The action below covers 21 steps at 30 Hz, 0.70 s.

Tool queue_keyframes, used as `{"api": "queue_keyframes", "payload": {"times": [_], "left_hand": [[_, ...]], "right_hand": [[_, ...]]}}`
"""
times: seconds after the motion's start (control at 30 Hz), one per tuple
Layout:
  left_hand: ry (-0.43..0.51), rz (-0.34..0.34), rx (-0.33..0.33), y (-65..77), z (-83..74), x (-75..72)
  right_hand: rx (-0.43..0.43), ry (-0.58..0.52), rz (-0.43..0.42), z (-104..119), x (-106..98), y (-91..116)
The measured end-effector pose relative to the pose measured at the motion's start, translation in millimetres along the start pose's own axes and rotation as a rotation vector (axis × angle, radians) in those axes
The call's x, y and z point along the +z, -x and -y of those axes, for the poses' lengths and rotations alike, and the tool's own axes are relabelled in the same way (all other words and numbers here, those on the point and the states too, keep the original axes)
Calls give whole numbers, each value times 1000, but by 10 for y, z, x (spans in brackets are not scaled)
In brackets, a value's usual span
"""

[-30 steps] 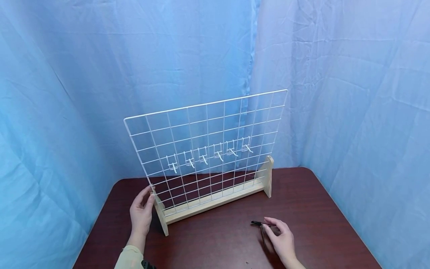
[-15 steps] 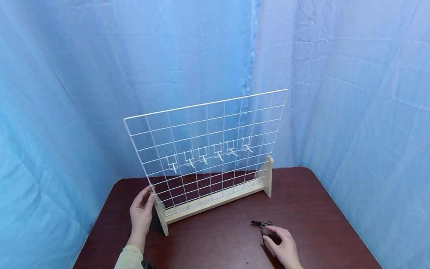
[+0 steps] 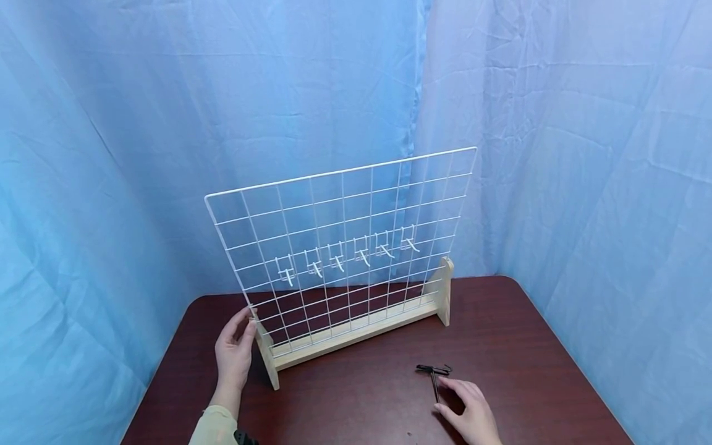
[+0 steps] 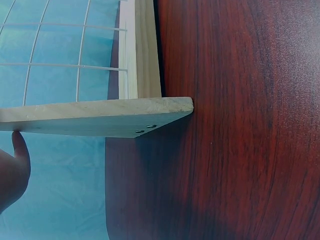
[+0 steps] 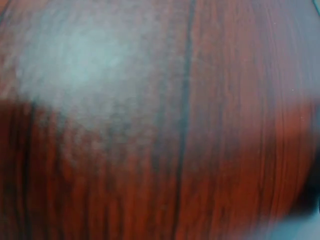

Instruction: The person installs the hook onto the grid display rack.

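A display stand with a white wire grid (image 3: 328, 216) and a wooden base (image 3: 356, 335) stands on the table. Several white hooks (image 3: 362, 253) hang in a row across the grid. My left hand (image 3: 233, 358) pinches the stand's left side where grid and wood meet; in the left wrist view the thumb (image 4: 17, 165) is against the wooden end panel (image 4: 95, 117). A black hook (image 3: 434, 371) lies at the front right with its prong towards me. Thumb and forefinger parted, my right hand (image 3: 473, 417) is beside that prong, the thumb tip close to its end.
The dark red-brown table (image 3: 512, 346) has rounded far corners. Light blue curtains (image 3: 311, 80) enclose it behind and on both sides. A small speck (image 3: 410, 434) is near the front. Only blurred tabletop (image 5: 150, 125) fills most of the right wrist view.
My right hand has let go of the black hook and drawn back slightly towards me, uncovering its curled end. The hook stays in place. The left hand and stand hold still.
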<state>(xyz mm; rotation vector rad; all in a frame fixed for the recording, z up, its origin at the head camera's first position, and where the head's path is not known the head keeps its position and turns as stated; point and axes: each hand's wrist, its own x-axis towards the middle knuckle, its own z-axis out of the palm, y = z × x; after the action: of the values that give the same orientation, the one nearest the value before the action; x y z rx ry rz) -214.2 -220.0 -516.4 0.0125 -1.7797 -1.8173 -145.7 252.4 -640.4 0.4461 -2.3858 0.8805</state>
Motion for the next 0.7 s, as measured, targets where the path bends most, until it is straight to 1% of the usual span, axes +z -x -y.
{"api": "queue_keyframes", "payload": {"times": [0.17, 0.27, 0.47, 0.57, 0.7], "left_hand": [[-6, 5, 6, 4, 11, -6], [-5, 6, 15, 5, 16, -11], [-11, 4, 25, 5, 8, -9], [-20, 5, 17, 7, 0, -9], [-20, 11, 22, 11, -4, -10]], "right_hand": [[20, 61, 62, -5, -1, 32], [1, 79, 83, -6, -3, 40], [-89, 88, 90, -19, -1, 31], [-107, 105, 90, -4, -14, 22], [-104, 137, 90, 25, -33, 17]]}}
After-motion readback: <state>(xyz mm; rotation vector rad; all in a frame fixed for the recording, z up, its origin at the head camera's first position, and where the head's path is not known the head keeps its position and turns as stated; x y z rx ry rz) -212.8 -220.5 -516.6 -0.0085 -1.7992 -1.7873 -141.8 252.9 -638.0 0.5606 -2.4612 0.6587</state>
